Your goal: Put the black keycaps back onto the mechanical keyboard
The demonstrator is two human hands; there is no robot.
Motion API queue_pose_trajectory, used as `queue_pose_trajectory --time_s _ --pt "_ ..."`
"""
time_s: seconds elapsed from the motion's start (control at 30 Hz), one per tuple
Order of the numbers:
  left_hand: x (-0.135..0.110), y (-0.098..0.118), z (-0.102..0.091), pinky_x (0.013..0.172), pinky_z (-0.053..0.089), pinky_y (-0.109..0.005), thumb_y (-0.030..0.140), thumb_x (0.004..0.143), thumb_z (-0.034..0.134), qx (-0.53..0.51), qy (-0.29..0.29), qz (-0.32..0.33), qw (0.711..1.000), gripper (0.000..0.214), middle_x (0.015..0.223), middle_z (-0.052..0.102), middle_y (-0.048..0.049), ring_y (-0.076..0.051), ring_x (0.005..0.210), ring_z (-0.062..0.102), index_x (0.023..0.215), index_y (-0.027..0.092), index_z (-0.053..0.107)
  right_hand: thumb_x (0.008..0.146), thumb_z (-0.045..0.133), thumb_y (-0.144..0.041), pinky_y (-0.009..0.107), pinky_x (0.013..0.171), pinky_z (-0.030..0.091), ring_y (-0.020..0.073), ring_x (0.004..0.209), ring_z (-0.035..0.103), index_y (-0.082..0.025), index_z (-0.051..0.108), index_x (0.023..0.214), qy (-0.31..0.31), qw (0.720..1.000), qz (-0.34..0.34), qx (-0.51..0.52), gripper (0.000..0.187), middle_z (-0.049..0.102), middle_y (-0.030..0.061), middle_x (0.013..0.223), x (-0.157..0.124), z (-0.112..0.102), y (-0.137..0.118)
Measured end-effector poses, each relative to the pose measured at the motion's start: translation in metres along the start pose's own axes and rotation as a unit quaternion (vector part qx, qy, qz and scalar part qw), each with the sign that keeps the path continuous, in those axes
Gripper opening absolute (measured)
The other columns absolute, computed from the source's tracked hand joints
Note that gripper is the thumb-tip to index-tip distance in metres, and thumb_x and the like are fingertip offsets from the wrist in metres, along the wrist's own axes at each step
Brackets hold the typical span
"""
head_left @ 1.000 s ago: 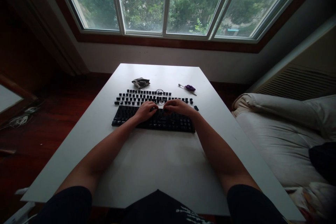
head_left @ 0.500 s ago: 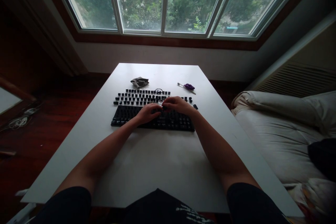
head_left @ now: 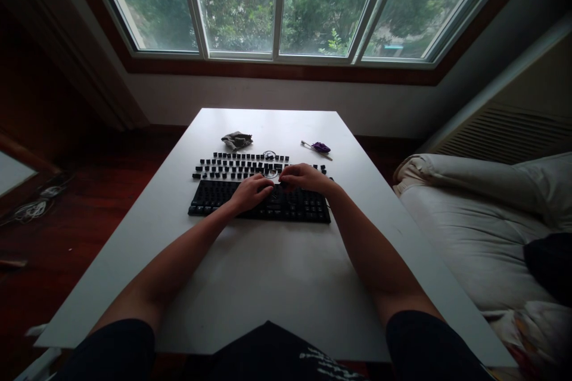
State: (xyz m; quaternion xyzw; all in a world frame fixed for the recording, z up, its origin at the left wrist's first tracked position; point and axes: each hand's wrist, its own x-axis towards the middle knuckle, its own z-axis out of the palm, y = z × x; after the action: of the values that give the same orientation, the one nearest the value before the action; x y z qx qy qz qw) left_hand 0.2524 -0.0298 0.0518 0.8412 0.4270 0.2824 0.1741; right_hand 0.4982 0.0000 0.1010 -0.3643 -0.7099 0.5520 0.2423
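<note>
A black keyboard (head_left: 210,197) lies across the middle of the white table (head_left: 268,274). Rows of loose black keycaps (head_left: 227,165) are laid out just behind it. My left hand (head_left: 251,191) rests on the keyboard's middle with its fingers curled down onto the keys. My right hand (head_left: 304,177) hovers beside it over the upper middle of the keyboard, its fingertips pinched together near the left hand. What the fingers hold is too small and dark to name.
A crumpled grey cloth (head_left: 236,140) and a thin wire keycap puller (head_left: 269,155) lie behind the keycaps. A purple-handled tool (head_left: 319,147) sits at the back right. A bed with pale bedding (head_left: 482,232) stands right of the table. Windows (head_left: 277,6) fill the far wall.
Both hands have drawn closer together over the keyboard's middle. The right hand has shifted slightly left and back; the left fingers reach toward it.
</note>
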Motion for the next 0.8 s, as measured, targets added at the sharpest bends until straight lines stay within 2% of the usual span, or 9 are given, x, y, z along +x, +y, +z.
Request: queue_pose_trajectory --time_s 0.1,0.27,0.47,0.6,0.8 --pt "0.006 -0.009 -0.007 0.089 0.050 -0.033 0.031 0.099 0.051 0.008 0.032 -0.016 0.999 0.027 0.106 0.068 -0.0050 -0.020 0.096 0.065 0.114 0.027 0.074 0.086 0.074 -0.046 0.026 0.064 0.061 0.0171 0.070 0.074 -0.015 0.072 0.101 0.005 1.000 0.001 -0.003 0.034 0.076 0.0060 0.086 -0.002 -0.005 -0.001" --pt "0.022 -0.022 -0.010 0.093 0.048 -0.036 0.022 0.094 0.056 0.064 0.055 -0.049 0.995 0.032 0.116 0.071 -0.0051 -0.022 0.097 0.066 0.123 0.026 0.069 0.086 0.074 -0.047 0.026 0.066 0.062 0.0172 0.072 0.075 -0.015 0.072 0.104 0.011 1.000 -0.004 -0.005 0.037 0.077 0.0065 0.088 -0.002 -0.007 -0.002" --pt "0.043 -0.026 0.006 0.098 0.042 -0.044 0.021 0.089 0.061 0.116 0.040 -0.065 0.990 0.026 0.109 0.074 -0.0053 -0.027 0.104 0.064 0.112 0.027 0.071 0.085 0.074 -0.048 0.026 0.064 0.061 0.0172 0.071 0.075 -0.016 0.072 0.102 0.014 1.000 -0.012 -0.003 0.037 0.076 0.0058 0.085 -0.004 -0.006 -0.005" --pt "0.052 -0.026 0.020 0.097 0.039 -0.049 0.021 0.084 0.065 0.143 0.047 -0.067 0.986 0.020 0.108 0.070 -0.0086 -0.033 0.112 0.055 0.101 0.027 0.073 0.086 0.074 -0.048 0.024 0.063 0.060 0.0163 0.070 0.074 -0.015 0.073 0.101 0.020 0.999 -0.022 -0.012 0.037 0.075 0.0054 0.082 -0.006 -0.007 -0.008" --pt "0.061 -0.034 0.029 0.091 0.038 -0.047 0.024 0.078 0.071 0.159 0.043 -0.104 0.981 0.016 0.102 0.065 -0.0090 -0.032 0.107 0.050 0.093 0.028 0.075 0.086 0.073 -0.048 0.025 0.065 0.060 0.0160 0.070 0.074 -0.015 0.073 0.102 0.020 0.999 -0.024 -0.014 0.037 0.075 0.0052 0.082 -0.006 -0.009 -0.010"
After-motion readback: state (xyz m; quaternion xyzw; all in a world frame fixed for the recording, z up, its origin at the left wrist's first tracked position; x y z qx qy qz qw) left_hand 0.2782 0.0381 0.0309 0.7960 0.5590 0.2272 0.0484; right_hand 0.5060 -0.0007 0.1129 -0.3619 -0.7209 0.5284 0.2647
